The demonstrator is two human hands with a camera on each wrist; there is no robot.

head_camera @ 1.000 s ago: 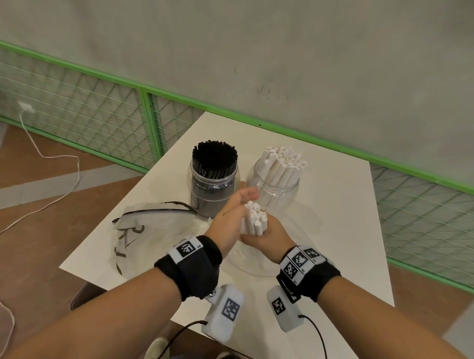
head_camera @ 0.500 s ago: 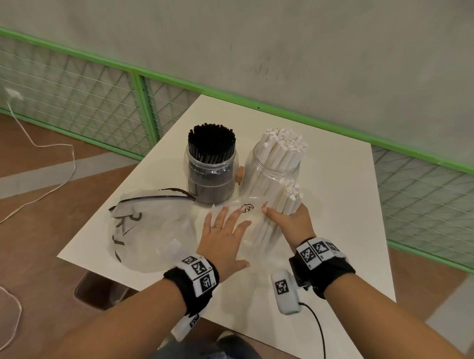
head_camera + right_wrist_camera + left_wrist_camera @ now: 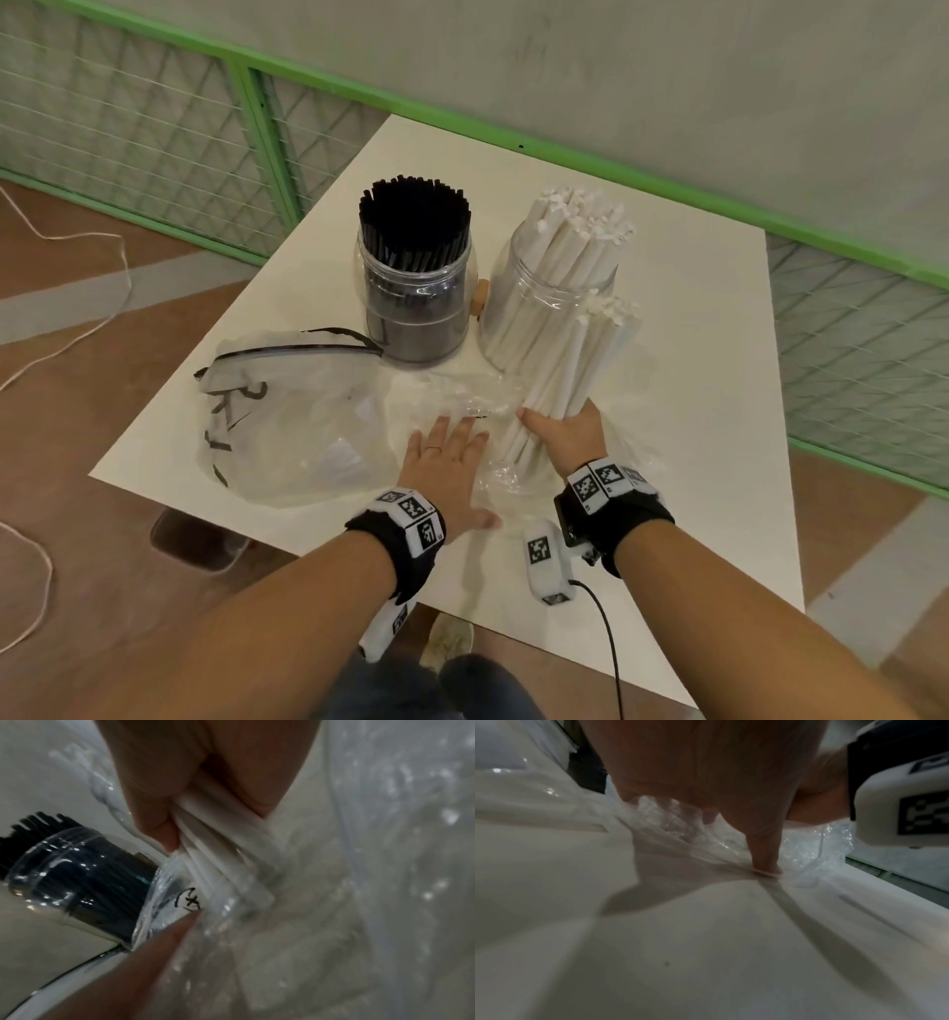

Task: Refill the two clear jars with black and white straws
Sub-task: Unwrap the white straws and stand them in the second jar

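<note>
Two clear jars stand at the table's middle: the left jar (image 3: 417, 303) is packed with black straws (image 3: 415, 221), the right jar (image 3: 539, 303) holds white straws (image 3: 583, 226). My right hand (image 3: 562, 429) grips a bundle of white straws (image 3: 565, 370) near its lower end, tilted up in front of the right jar. The same bundle (image 3: 221, 845) shows between thumb and fingers in the right wrist view. My left hand (image 3: 447, 462) lies flat, fingers spread, pressing a crumpled clear plastic bag (image 3: 462, 401) onto the table; its thumb (image 3: 765, 850) pins the film.
A second clear bag (image 3: 287, 411) with a black zip edge and marker writing lies at the table's left front. The white table (image 3: 693, 411) ends near my wrists. A green mesh fence (image 3: 154, 128) runs behind, and a white cable (image 3: 102, 308) lies on the floor.
The left hand let go of the bundle and dropped flat onto the clear bag. The right hand drew the white straws up and to the right, out of the bag, toward the right jar.
</note>
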